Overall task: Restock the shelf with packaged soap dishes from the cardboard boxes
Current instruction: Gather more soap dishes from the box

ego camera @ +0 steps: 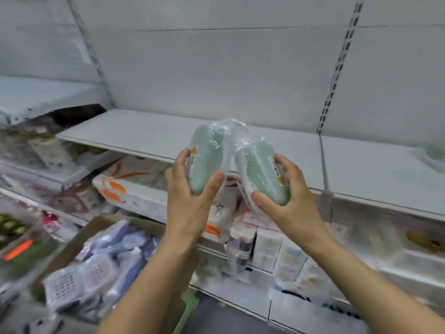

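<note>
My left hand [190,189] grips one green packaged soap dish [204,162]; my right hand [289,198] grips a second soap dish [262,174]. Both are raised in front of the white shelf [144,133], not yet set down. The shelf surface is almost bare; one greenish item [433,153] lies at its far right. The cardboard box [101,261] below holds many more wrapped packages. Judgement: restocking is at an early stage.
</note>
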`<state>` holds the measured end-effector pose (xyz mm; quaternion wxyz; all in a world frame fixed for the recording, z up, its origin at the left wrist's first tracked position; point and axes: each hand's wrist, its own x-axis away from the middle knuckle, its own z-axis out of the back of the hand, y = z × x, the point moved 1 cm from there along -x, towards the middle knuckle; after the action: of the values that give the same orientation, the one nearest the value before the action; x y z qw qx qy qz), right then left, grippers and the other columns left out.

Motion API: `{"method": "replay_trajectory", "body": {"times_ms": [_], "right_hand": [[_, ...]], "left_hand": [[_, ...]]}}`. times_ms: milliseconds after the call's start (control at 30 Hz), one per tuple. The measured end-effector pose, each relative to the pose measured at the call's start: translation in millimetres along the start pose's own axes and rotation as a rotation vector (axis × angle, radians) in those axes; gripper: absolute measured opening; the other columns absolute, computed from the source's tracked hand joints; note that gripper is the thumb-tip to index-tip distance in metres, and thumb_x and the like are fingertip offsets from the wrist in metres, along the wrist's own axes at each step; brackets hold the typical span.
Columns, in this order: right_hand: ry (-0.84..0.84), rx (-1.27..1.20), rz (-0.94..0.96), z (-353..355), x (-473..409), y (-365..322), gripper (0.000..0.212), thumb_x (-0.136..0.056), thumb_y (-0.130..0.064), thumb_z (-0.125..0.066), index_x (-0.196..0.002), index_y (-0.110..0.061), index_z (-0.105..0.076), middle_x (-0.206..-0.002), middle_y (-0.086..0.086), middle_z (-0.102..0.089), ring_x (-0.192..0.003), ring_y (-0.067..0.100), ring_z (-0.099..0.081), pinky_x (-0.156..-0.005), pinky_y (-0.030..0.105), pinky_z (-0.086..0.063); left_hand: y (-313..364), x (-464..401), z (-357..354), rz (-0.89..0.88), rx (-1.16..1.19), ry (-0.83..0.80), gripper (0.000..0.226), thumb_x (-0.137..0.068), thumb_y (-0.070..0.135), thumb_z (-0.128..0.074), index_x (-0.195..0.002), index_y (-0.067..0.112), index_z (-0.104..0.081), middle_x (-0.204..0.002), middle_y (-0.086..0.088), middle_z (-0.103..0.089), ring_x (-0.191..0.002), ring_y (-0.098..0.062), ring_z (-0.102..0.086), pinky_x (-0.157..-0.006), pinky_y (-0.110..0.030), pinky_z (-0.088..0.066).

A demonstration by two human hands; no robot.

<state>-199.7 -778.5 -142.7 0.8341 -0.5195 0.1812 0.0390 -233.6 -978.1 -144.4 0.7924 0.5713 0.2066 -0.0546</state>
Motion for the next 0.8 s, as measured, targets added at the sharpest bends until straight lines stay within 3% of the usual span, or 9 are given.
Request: {"method": "replay_trajectory", "body": {"times_ms": [100,167,233,367,467,567,700,800], "right_hand": [[-0.115,-0.016,-0.001,-89,-3,-10,0.087,-0.065,-0.056,-0.072,-0.143,-0.037,-0.036,-0.132,-0.021,-0.042,-0.112,-0.015,-0.045,-0.088,0.007,-0.039],[-0.193,-0.046,-0.04,-151,-5,-14,0.086,-0.066,-0.058,-0.071,-0.142,-0.038,-0.037,-0.131,-0.022,-0.042,-0.11,-0.014,-0.046,-0.087,0.009,-0.041],[-0.269,-0.055,-0.116,-207,-7,-12,0.083,-0.066,-0.061,-0.068,-0.139,-0.04,-0.035,-0.129,-0.02,-0.042,-0.11,-0.009,-0.047,-0.088,0.016,-0.043],[-0.398,0.052,-0.327,-325,-13,21,0.083,-0.065,-0.067,-0.065,-0.137,-0.038,-0.034,-0.126,-0.006,-0.044,-0.117,0.015,-0.05,-0.097,0.035,-0.044],[-0.504,0.22,-0.451,-394,-16,58,0.085,-0.067,-0.074,-0.058,-0.139,-0.041,-0.028,-0.14,0.003,-0.041,-0.13,0.029,-0.043,-0.106,0.043,-0.038],[-0.582,0.304,-0.522,-443,-16,96,0.082,-0.084,-0.067,-0.055,-0.15,-0.032,-0.022,-0.157,0.002,-0.019,-0.141,0.03,-0.027,-0.112,0.044,-0.029],[-0.729,0.464,-0.565,-489,-5,139,0.076,-0.092,-0.068,-0.037,-0.155,-0.033,-0.011,-0.162,0.003,0.005,-0.147,0.032,-0.005,-0.118,0.044,-0.01],[-0.885,0.573,-0.534,-503,-2,155,0.074,-0.096,-0.063,-0.033,-0.156,-0.033,-0.002,-0.164,0.004,0.009,-0.149,0.028,0.002,-0.118,0.045,-0.006]], "left_hand": [[-51,-1,74,0.065,-0.1,0.124,0.074,-0.076,0.072,-0.062,-0.139,0.045,-0.036,-0.132,0.006,-0.04,-0.115,-0.002,-0.045,-0.086,-0.004,-0.034],[-93,-4,122,0.159,-0.162,0.16,0.066,-0.081,0.065,-0.065,-0.138,0.045,-0.038,-0.129,0.006,-0.038,-0.108,-0.001,-0.042,-0.081,-0.003,-0.033],[-136,-8,162,0.265,-0.236,0.181,0.062,-0.083,0.056,-0.065,-0.138,0.045,-0.039,-0.13,0.003,-0.036,-0.105,-0.003,-0.04,-0.085,-0.012,-0.035],[-239,-20,229,0.498,-0.384,0.145,0.064,-0.087,0.054,-0.063,-0.144,0.039,-0.038,-0.126,0.001,-0.03,-0.11,-0.02,-0.045,-0.094,-0.03,-0.035],[-313,-36,248,0.589,-0.552,0.017,0.069,-0.087,0.063,-0.055,-0.148,0.038,-0.034,-0.129,-0.007,-0.033,-0.116,-0.035,-0.047,-0.095,-0.04,-0.041],[-372,-45,241,0.7,-0.689,-0.147,0.07,-0.09,0.066,-0.048,-0.151,0.038,-0.027,-0.146,-0.014,-0.025,-0.13,-0.044,-0.035,-0.102,-0.049,-0.039],[-433,-36,224,0.702,-0.722,-0.516,0.073,-0.094,0.065,-0.04,-0.155,0.043,-0.006,-0.164,-0.002,0.008,-0.15,-0.035,-0.005,-0.118,-0.048,-0.018],[-454,-38,218,0.747,-0.78,-0.711,0.074,-0.095,0.067,-0.034,-0.155,0.044,0.004,-0.163,0.005,0.02,-0.151,-0.034,0.011,-0.121,-0.049,-0.008]]}}
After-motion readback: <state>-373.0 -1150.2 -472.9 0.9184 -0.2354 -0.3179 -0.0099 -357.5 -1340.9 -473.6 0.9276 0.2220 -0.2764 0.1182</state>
